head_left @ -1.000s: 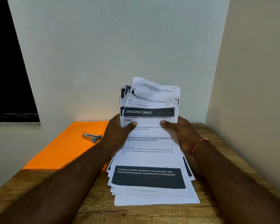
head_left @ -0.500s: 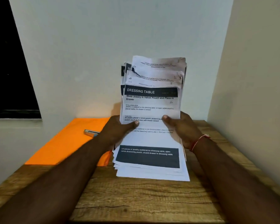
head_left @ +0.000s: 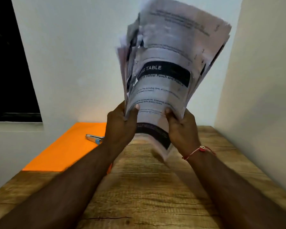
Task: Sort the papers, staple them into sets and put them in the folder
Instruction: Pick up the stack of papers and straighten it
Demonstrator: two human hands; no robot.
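Shows a thick stack of papers raised clear of the wooden bench, upright, leaning slightly to the right and blurred. Grips the lower left edge of the stack with the left hand, thumb on the front sheet, remaining fingers wrapped behind the stack. Grips the lower right edge with the right hand in the same manner, thumb pressed to the front sheet. Bows the lower part of the sheets forward between the two hands and fans the top edges unevenly, with several corners ragged. Displays on the front sheet a dark header band with the legible word "TABLE", a line reading in part "Velvet Pouch", and a second dark band near the bottom edge. Shows an orange folder lying flat at the far left of the bench, by the back wall, apart from the stack. Shows a small metal stapler with a blue end lying on the folder, just beside the left wrist. Includes a red thread bracelet on the right wrist and a dark window at upper left.
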